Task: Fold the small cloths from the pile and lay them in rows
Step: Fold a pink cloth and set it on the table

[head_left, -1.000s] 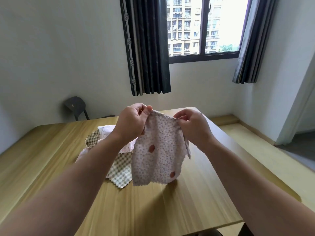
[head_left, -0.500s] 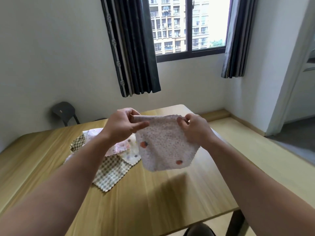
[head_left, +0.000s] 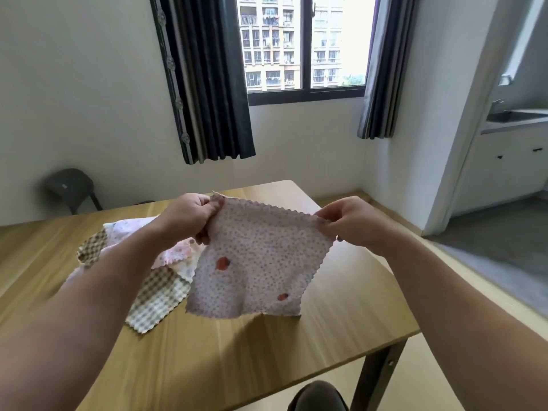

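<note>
"What have you got hold of?"

"One dotted cloth (head_left: 258, 262), up in the air in front of me. My left hand (head_left: 189, 216) pinches its top left corner, fingers curled round the zigzag edge. My right hand (head_left: 347, 222) pinches the top right corner the same way. Neither holds anything else."

"How does it hang?"

"Spread flat and facing me. The top edge runs left to right between my hands, the left corner a touch higher. The rest drops straight down from them, so the free bottom edge is the low one, over the middle of the counter (head_left: 267, 351). I can't tell whether it brushes the wood or hangs just clear."

"Where's the pile?"

"The pile (head_left: 157, 280) lies on the counter just left of the hanging cloth, partly under my left forearm. It's checked cloths and pink ones, lying loose. I see no folded rows yet."

"So what does the fold turn on?"

"That top edge, I'd judge. The two corners sit apart on one left-right line, so bringing hand to hand would halve the cloth along an upright crease. Bare wood lies to the right and near, on my right hand's side. My left hand is the one nearer the pile, so laying down should go rightward."
</note>
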Tool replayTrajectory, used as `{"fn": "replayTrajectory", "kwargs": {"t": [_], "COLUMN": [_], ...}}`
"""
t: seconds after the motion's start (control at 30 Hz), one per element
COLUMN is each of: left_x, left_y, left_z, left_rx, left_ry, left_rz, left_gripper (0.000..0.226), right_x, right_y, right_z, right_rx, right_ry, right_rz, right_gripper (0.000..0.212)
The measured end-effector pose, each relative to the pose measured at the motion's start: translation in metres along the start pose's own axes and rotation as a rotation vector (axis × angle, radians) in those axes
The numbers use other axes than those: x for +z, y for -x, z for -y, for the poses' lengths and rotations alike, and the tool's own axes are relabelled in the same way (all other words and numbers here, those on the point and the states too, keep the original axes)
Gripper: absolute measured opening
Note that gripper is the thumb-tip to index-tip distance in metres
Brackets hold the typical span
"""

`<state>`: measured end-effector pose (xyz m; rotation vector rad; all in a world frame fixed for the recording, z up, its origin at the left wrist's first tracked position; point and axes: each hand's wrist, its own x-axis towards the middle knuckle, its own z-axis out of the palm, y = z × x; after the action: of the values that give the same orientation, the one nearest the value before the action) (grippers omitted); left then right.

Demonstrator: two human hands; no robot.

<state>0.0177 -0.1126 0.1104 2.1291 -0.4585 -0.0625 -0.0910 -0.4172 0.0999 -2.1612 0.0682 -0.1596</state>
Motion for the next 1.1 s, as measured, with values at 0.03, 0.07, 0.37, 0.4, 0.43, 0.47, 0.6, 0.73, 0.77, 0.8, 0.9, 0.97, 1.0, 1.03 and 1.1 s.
{"fn": "replayTrajectory", "kwargs": {"t": [0.03, 0.07, 0.37, 0.4, 0.43, 0.47, 0.6, 0.73, 0.77, 0.8, 0.9, 0.97, 1.0, 1.03, 1.1], "left_x": [0.002, 0.003, 0.005, 0.005, 0.006, 0.007, 0.006, 0.005, 0.007, 0.008, 0.02, 0.033, 0.039, 0.045, 0.059], "left_y": [0.001, 0.001, 0.004, 0.003, 0.001, -0.001, -0.012, -0.007, -0.002, 0.003, 0.02, 0.035, 0.043, 0.05, 0.063], "left_z": [-0.001, -0.002, 0.007, 0.01, 0.011, 0.012, 0.01, 0.011, 0.012, 0.016, 0.041, 0.066, 0.08, 0.091, 0.116], "left_rx": [0.002, 0.003, -0.019, -0.029, -0.041, -0.049, 0.013, 0.176, 0.194, 0.197, 0.161, 0.128, 0.117, 0.118, 0.148], "left_ry": [-0.006, -0.011, 0.08, 0.11, 0.136, 0.166, 0.232, 0.204, 0.217, 0.229, 0.234, 0.152, 0.093, 0.019, -0.137], "left_rz": [0.007, 0.016, 0.008, 0.001, -0.004, -0.01, -0.108, -0.262, -0.272, -0.274, -0.227, -0.193, -0.167, -0.134, -0.08], "left_gripper": [0.054, 0.056, 0.021, 0.017, 0.015, 0.014, 0.011, 0.014, 0.014, 0.014, 0.014, 0.016, 0.014, 0.014, 0.013], "right_x": [-0.002, -0.002, 0.006, 0.01, 0.014, 0.018, 0.025, 0.028, 0.031, 0.034, 0.048, 0.058, 0.064, 0.069, 0.082], "right_y": [0.002, 0.003, -0.008, -0.009, -0.011, -0.015, -0.027, -0.018, -0.012, -0.008, 0.008, 0.021, 0.028, 0.032, 0.041], "right_z": [-0.001, -0.002, -0.003, -0.003, -0.002, -0.002, -0.001, 0.008, 0.009, 0.007, -0.012, -0.034, -0.047, -0.059, -0.088], "right_rx": [-0.001, -0.003, 0.076, 0.099, 0.121, 0.133, 0.012, -0.13, -0.159, -0.179, -0.197, -0.194, -0.184, -0.166, -0.123], "right_ry": [0.023, 0.046, 0.035, -0.031, -0.109, -0.163, -0.106, 0.068, 0.093, 0.107, 0.138, 0.203, 0.241, 0.274, 0.32], "right_rz": [-0.023, -0.049, -0.123, -0.12, -0.117, -0.125, -0.309, -0.517, -0.543, -0.551, -0.488, -0.404, -0.356, -0.309, -0.228], "right_gripper": [0.013, 0.017, 0.029, 0.027, 0.024, 0.022, 0.02, 0.019, 0.018, 0.017, 0.012, 0.011, 0.012, 0.014, 0.016]}}
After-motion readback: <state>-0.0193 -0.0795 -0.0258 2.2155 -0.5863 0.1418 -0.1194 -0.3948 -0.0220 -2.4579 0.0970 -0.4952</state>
